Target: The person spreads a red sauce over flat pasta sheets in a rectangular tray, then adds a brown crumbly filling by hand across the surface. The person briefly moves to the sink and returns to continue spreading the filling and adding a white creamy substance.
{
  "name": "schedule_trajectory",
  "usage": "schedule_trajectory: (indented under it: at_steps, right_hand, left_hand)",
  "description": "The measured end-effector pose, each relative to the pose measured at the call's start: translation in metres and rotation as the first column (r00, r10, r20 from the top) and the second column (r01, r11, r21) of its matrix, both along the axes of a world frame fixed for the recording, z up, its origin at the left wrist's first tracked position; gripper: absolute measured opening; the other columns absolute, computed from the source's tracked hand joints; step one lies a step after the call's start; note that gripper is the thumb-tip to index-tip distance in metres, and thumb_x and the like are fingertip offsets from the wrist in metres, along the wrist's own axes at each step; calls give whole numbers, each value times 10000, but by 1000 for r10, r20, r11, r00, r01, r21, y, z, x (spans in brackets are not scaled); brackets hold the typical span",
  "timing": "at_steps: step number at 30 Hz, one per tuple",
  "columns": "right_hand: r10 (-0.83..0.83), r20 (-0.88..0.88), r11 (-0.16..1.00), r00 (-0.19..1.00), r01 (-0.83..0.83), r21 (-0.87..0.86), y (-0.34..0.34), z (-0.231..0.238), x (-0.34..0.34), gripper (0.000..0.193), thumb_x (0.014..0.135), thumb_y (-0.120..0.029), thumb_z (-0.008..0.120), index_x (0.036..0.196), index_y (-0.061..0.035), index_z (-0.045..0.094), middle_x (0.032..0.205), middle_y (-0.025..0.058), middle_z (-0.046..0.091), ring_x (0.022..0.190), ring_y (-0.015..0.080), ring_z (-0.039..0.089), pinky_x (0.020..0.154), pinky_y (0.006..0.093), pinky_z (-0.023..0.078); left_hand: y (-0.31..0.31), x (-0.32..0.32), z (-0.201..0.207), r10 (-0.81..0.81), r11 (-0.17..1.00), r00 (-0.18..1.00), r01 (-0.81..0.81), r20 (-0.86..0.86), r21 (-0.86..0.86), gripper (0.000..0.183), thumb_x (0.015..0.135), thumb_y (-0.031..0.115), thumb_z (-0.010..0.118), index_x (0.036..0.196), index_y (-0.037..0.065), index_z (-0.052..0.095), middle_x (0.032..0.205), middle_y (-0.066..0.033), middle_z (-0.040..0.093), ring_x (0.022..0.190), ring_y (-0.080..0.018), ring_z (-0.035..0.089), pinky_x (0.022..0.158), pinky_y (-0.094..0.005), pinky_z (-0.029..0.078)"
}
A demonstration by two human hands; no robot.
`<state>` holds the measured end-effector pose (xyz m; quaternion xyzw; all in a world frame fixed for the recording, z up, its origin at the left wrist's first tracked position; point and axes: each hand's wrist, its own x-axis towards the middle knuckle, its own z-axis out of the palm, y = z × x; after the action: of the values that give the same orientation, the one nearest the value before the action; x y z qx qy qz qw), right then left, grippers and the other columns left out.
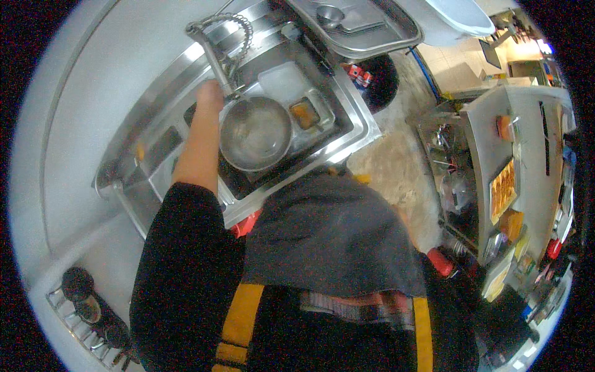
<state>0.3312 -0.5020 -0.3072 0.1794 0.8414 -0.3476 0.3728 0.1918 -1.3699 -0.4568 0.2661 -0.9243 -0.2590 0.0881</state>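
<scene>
My left hand (211,94) reaches over the sink, smeared by motion. Its fingers are hard to make out, so whether it grips anything cannot be told. Close beside it hangs the metal spray tap (215,67) with its coiled spring hose. A round metal pan or bowl (256,133) lies just right of my forearm, under the spray head, its hollow side up. Right of that, a brownish sponge-like piece (304,115) sits in a small clear container within the steel sink (356,133). My right hand is out of view.
A steel tray (378,37) with a small metal bowl (330,16) stands beyond the sink. Beside it is a pale blue basin (465,15). A counter (533,142) with a tray of browned food (502,190) runs along the right. A rack of dark utensils (93,310) is lower left.
</scene>
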Motion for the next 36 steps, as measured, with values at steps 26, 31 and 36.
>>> schedule_trajectory:
  at_steps: [26,31,36]
  right_hand:
    - [-446,-453,885,772,455,-96,242,158,-5,340,1006,-286,610,1253,-60,668,1100,126,734,1006,238,691,880,389,556]
    - [1,-995,799,100,599,61,383,399,27,321,975,-273,625,1202,-59,696,1169,74,701,1112,227,649,992,370,496]
    - [19,-978,548,-206,820,-162,367,379,183,351,979,-298,620,1221,-52,684,1184,84,696,1116,230,647,996,372,494]
  left_hand:
    - [334,126,95,-31,850,794,340,607,-403,288,888,289,645,984,41,756,979,-173,738,828,-357,714,735,-479,575]
    - [382,67,106,-173,806,850,412,497,-424,349,868,343,650,1003,43,767,999,-188,740,822,-366,713,736,-503,564]
    - [499,-32,139,-236,862,925,341,299,-375,420,871,339,638,967,-60,727,1000,-283,708,967,-454,678,872,-553,517]
